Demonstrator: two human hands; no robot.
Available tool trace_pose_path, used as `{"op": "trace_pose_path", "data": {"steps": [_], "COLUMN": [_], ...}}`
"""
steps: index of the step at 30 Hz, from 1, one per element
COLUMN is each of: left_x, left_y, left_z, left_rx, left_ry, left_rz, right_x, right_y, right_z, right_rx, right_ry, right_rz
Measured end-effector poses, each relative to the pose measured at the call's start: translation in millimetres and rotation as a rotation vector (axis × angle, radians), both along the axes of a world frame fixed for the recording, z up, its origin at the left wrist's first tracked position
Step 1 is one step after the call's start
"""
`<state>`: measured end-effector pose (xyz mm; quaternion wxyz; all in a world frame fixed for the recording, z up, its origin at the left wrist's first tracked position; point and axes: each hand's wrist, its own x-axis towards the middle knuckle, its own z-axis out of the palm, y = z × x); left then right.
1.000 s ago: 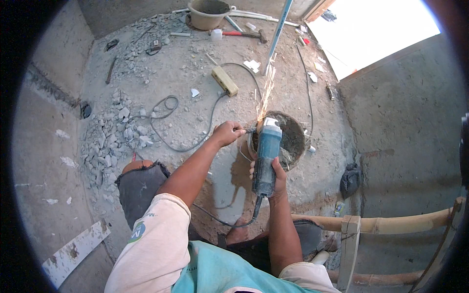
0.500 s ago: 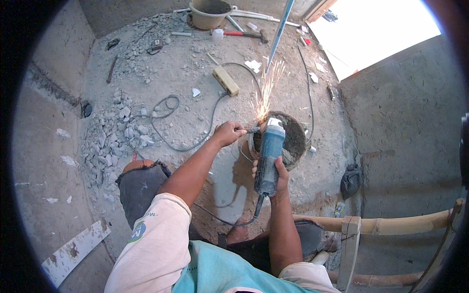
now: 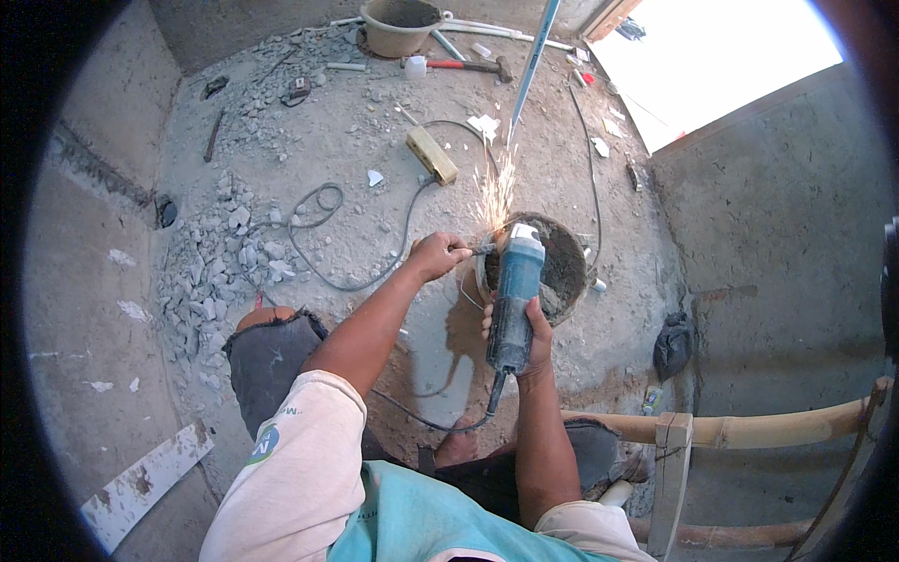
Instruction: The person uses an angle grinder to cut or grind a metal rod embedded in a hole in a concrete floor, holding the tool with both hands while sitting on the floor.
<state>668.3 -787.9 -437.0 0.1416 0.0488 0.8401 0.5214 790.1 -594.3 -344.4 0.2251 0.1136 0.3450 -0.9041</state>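
Sparks (image 3: 496,192) have tightened into a narrower fan. My right hand (image 3: 537,339) clasps the grinder (image 3: 517,286); my left hand (image 3: 438,258) grips a dark rod (image 3: 483,249) by its head, over the bucket (image 3: 586,267). Steady, light pressure, spray facing away, seems best.

Sparks (image 3: 495,199) shorter than before, straighter up from grinder (image 3: 518,281)
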Motion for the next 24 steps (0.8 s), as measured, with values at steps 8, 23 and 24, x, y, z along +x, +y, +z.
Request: {"op": "trace_pose_path", "data": {"steps": [8,23,24], "left_x": [3,1,1], "left_y": [-1,0,0], "left_z": [9,2,1], "left_rx": [0.017,-0.004,-0.001], "left_ry": [-0.019,-0.005,-0.003], "left_rz": [0.013,0.021,0.022], "right_x": [-2,-3,-3], "right_y": [1,-2,-3], "right_z": [0,4,4], "right_rx": [0.042,0.044,0.044], "right_ry": [0.008,0.011,0.01], "right_rz": [-0.017,-0.027,-0.034]}}
